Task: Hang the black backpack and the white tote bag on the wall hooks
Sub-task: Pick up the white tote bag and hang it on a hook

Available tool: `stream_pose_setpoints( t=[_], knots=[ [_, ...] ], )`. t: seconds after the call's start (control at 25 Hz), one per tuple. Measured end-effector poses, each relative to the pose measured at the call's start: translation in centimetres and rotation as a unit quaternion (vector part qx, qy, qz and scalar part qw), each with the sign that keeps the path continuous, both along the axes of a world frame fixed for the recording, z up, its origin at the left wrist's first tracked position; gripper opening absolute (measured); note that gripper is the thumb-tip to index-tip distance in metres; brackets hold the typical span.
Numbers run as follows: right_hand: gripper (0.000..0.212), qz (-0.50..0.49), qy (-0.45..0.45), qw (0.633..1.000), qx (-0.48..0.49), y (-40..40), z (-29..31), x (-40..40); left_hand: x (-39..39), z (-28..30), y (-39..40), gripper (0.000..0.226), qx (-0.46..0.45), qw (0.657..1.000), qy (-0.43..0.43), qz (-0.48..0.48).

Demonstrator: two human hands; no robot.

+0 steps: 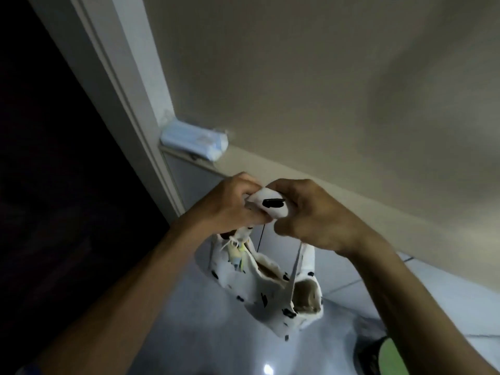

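Note:
The white tote bag (270, 290), dotted with small black marks, hangs open below my hands in the middle of the head view. My left hand (232, 204) and my right hand (311, 212) are close together at chest height, both gripping the bunched top of the bag's white handle (270, 205), which carries a black mark. The bag's body dangles freely above the floor. No wall hook shows in this view. The black backpack is out of sight.
A beige wall (324, 90) fills the top and right. A white door frame (130, 109) runs diagonally at left, beside a dark opening (48, 171). A pack of blue face masks (194, 140) rests on a ledge. Light tiled floor (446, 293) lies below, a green-and-black object (384, 355) at bottom right.

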State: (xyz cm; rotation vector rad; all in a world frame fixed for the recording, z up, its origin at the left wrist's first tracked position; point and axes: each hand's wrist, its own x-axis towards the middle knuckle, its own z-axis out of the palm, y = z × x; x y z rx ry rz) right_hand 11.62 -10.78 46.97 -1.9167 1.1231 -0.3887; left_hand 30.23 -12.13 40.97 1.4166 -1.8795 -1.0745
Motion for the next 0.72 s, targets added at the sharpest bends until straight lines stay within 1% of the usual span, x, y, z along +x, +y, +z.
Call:
stream_pose_setpoints(
  t=[0.04,0.08,0.12,0.2,0.24,0.28,0.36,0.4,0.48,0.56,0.6,0.64,0.68,0.72],
  knots=[
    [0.033,0.002,-0.013,1.000,-0.019,0.2,3.1,-0.4,-0.3,2.7,0.0,0.020,0.020,0.994,0.100,-0.024],
    [0.031,-0.001,-0.031,0.999,-0.039,0.4,6.6,-0.7,-0.6,5.6,0.0,0.025,0.026,0.981,0.187,-0.041],
    [0.031,-0.008,-0.058,0.997,-0.056,0.5,10.0,-1.0,-1.0,8.3,0.0,0.029,0.021,0.966,0.252,-0.047],
    [0.036,-0.045,-0.138,0.987,-0.072,1.0,16.3,-1.8,-1.8,14.3,0.0,0.027,-0.007,0.940,0.336,-0.057],
    [0.039,-0.071,-0.172,0.979,-0.081,1.5,19.6,-2.4,-2.2,18.0,0.2,0.025,-0.027,0.931,0.357,-0.069],
    [0.038,-0.081,-0.194,0.975,-0.079,1.2,21.0,-2.6,-2.4,20.4,-0.3,0.024,-0.041,0.923,0.375,-0.074],
    [0.019,-0.086,-0.199,0.974,-0.072,1.2,23.0,-3.0,-2.9,24.9,-1.0,0.023,-0.073,0.917,0.388,-0.059],
    [0.018,-0.098,-0.212,0.969,-0.075,1.6,24.2,-3.4,-3.1,27.6,-0.9,0.022,-0.094,0.920,0.377,-0.050],
    [0.021,-0.141,-0.266,0.948,-0.103,2.4,26.9,-4.1,-3.8,32.1,-0.6,0.021,-0.136,0.944,0.298,-0.037],
    [0.018,-0.167,-0.295,0.926,-0.168,3.1,30.8,-4.2,-4.6,35.8,0.0,0.028,-0.166,0.963,0.213,-0.018],
    [0.015,-0.171,-0.301,0.920,-0.185,3.1,32.8,-4.1,-4.7,37.1,0.1,0.034,-0.166,0.964,0.208,-0.010],
    [0.015,-0.176,-0.312,0.914,-0.191,2.9,34.8,-4.2,-4.7,38.4,0.0,0.037,-0.159,0.960,0.232,-0.008],
    [0.021,-0.176,-0.324,0.910,-0.191,2.7,36.3,-4.5,-4.5,39.5,-0.1,0.037,-0.146,0.953,0.266,-0.010],
    [0.031,-0.160,-0.319,0.913,-0.197,2.6,37.8,-5.0,-4.1,41.0,-0.1,0.037,-0.135,0.945,0.298,-0.017]
  ],
)
